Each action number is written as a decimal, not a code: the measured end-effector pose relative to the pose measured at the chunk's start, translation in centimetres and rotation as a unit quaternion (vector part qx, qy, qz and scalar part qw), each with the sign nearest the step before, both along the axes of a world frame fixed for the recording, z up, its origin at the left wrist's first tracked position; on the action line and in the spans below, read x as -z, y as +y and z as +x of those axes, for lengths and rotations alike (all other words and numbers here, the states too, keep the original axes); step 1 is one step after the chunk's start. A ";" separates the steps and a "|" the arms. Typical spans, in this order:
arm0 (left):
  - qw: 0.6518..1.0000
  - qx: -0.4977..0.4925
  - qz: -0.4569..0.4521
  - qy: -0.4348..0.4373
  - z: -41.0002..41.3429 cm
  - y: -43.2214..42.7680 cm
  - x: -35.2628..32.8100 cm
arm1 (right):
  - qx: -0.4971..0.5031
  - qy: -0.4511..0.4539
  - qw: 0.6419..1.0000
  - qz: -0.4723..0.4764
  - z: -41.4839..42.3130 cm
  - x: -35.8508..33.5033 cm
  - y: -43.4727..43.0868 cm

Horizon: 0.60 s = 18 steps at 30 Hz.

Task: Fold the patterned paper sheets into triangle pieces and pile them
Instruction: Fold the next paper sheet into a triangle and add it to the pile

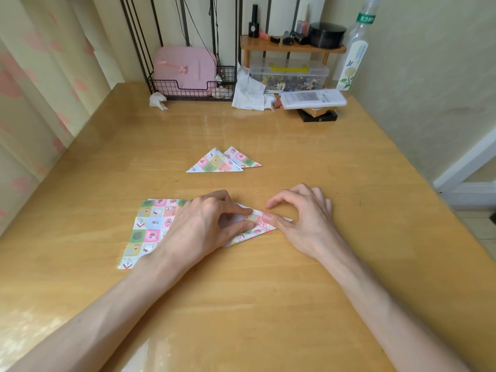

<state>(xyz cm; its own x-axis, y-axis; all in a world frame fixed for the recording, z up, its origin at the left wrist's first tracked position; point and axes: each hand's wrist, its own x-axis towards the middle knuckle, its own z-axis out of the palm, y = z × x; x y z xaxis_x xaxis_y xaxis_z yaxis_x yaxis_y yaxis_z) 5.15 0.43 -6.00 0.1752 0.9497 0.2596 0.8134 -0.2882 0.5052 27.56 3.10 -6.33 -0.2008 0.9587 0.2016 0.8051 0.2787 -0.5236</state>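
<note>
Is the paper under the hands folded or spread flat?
Folded: the paper piece tapers to a point, its white underside showing, pressed by the left hand and right hand. The sheets beside it lie spread.

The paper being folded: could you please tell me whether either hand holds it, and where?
Neither grips the paper: the left hand presses its folded middle, the right hand its right corner, against the table.
</note>
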 end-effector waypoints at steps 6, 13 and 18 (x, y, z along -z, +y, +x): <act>1.000 0.002 0.010 0.009 -0.1 0.3 0.3 | 0.008 -0.008 1.000 0.011 -0.2 0.1 -0.3; 1.000 0.006 0.010 0.016 -0.1 0.3 0.3 | 0.011 0.002 1.000 0.005 -0.5 0.1 -0.6; 1.000 0.015 -0.006 0.015 -0.4 0.3 0.1 | 0.004 -0.024 1.000 0.020 -0.6 0.2 -0.9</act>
<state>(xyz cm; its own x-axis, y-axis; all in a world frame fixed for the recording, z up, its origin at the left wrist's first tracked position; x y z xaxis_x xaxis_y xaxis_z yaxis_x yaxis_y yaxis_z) 4.73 0.73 -6.07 0.2110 0.9469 0.2425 0.8199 -0.3065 0.4836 26.93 2.19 -6.53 -0.2038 0.9517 0.2298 0.8314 0.2922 -0.4727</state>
